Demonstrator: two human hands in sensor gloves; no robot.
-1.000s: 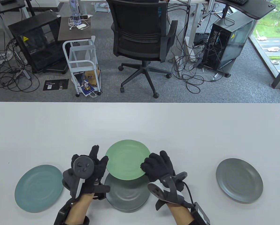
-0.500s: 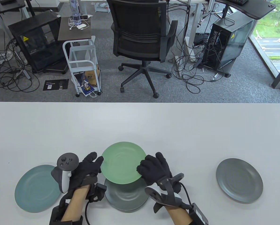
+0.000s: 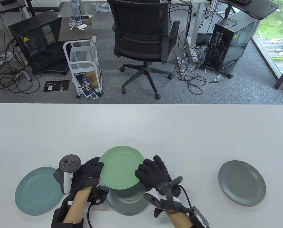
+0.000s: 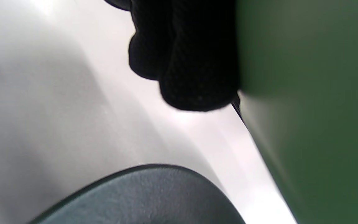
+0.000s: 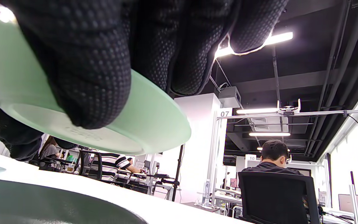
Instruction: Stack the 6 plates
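Observation:
A light green plate (image 3: pixel 121 167) is held in the air over a stack of dark grey-green plates (image 3: pixel 129 201) near the table's front edge. My right hand (image 3: pixel 150 174) grips its right rim; its underside shows in the right wrist view (image 5: pixel 154 121). My left hand (image 3: pixel 90 169) touches its left rim, and the plate shows beside the gloved fingers (image 4: pixel 194 62) in the left wrist view (image 4: pixel 315 93). A teal plate (image 3: pixel 38 191) lies at the left and a grey plate (image 3: pixel 242 182) at the right. How many plates the stack holds is hidden.
The white table (image 3: pixel 141 128) stretches far behind the plates. Beyond its far edge stand an office chair (image 3: pixel 143 40), a white cart (image 3: pixel 83 64) and computer towers on the floor.
The green plate has moved left and toward me, further over the stack. My right hand moved with it. My left hand dropped back and now touches the plate's left rim.

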